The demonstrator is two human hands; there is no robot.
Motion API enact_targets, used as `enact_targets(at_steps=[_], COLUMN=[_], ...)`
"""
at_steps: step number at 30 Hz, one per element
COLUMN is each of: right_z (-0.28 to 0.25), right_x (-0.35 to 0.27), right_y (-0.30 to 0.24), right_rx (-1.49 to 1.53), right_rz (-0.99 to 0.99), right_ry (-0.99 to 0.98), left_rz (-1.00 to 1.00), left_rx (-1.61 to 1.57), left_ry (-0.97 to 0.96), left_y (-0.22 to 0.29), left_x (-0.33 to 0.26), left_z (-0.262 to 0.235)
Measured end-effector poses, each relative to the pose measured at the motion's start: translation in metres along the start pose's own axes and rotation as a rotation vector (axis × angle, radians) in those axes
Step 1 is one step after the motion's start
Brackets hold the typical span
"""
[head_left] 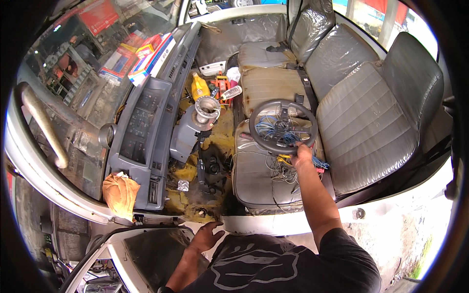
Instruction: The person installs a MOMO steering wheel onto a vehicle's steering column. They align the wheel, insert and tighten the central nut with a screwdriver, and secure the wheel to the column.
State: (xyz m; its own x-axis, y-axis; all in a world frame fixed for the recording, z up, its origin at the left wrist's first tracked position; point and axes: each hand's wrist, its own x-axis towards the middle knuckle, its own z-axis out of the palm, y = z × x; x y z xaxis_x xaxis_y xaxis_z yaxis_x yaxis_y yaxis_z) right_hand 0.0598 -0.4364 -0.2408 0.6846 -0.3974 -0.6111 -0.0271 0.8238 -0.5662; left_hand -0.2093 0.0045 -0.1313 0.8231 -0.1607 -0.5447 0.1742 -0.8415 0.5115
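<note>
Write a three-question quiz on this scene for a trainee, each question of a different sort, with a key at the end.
1. Which of the person's hands grips the steering wheel?
2. True or false: the steering wheel is fitted on the steering column.
3. Choose one. The left hand holds:
A) a yellow bottle
B) nothing visible
C) a seat belt

Key:
1. The right hand.
2. False: it is off the column, over the seat and tangled wires.
3. B.

blue wires [265, 128] partly hidden under steering wheel [282, 126]
</note>
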Motion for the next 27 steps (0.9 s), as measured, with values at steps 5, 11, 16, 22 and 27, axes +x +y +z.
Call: enact_targets(at_steps=[5, 11, 16, 22, 27], right_z=[-0.005, -0.018, 0.007, 0.026, 0.033], right_x=[-0.063, -0.182, -0.245, -0.288, -0.217], right_y=[-0.040, -0.080, -0.083, -0.054, -0.041], right_rx=[0.141, 0.394, 0.473, 0.188, 0.217], right_rz=[-0.267, -0.192, 0.007, -0.109, 0.057], right_ry=[-0.174, -0.637, -0.897, -1.030, -1.123], left_rz=[0.299, 0.702, 0.783, 0.769, 0.833], left_rx=[-0.341, -0.726, -0.894, -1.459, -1.524], left_ry=[-0.237, 0.180, 0.290, 0.407, 0.448], left_y=[0.057, 0.103, 0.176, 0.229, 0.203], left_x=[-0.052, -0.055, -0.001, -0.005, -0.022], left_z=[-0.087, -0.155, -0.162, -0.163, -0.197])
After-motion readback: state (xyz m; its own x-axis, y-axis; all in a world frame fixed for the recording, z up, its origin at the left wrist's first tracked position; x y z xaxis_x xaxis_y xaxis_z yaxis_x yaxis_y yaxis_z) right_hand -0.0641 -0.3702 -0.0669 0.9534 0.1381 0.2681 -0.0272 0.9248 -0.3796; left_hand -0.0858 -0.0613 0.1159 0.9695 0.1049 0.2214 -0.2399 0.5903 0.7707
